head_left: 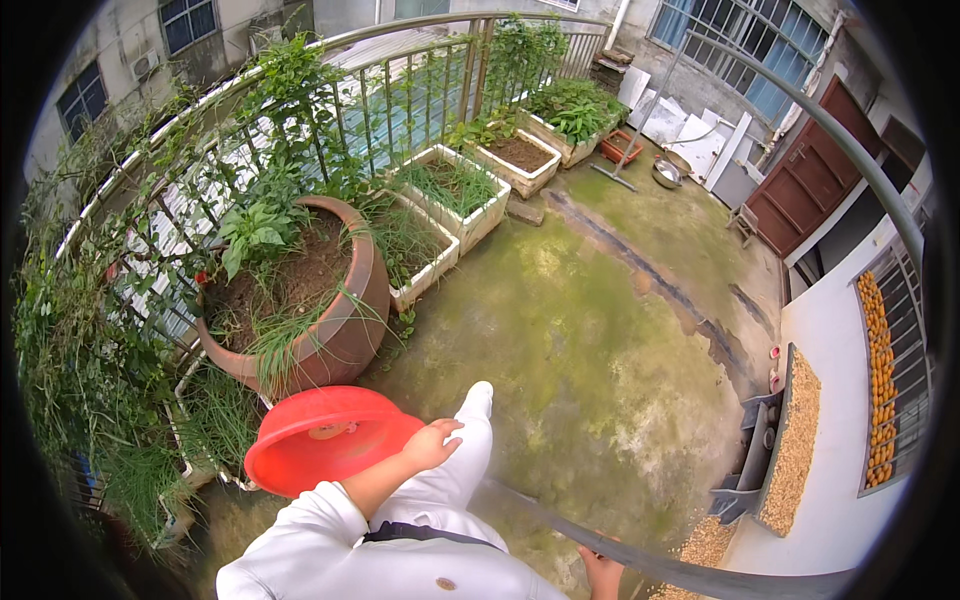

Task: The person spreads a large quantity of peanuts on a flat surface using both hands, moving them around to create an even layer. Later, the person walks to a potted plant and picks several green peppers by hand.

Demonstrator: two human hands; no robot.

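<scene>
My left forearm lies across a red plastic basin (pixel 330 442) tipped on its side, its mouth turned towards the lower left. My left hand (pixel 431 446) keeps the basin by my left thigh, fingers reaching past its right side. Part of the inside shows a printed patch. Low in the view, my right hand (pixel 600 574) is partly hidden by a grey metal pole (pixel 622 551) crossing in front of it; whether it grips the pole is unclear. One white-clad leg (pixel 469 435) stretches forward over the mossy concrete floor (pixel 540 345).
A big brown clay pot (pixel 367 292) and white planters (pixel 480 214) line the metal railing (pixel 390 112) on the left. At right, a tray of spread grain (pixel 795 442) stands by the wall, with corn cobs (pixel 877 375) at a barred window. Metal bowls (pixel 666 174) sit farther off.
</scene>
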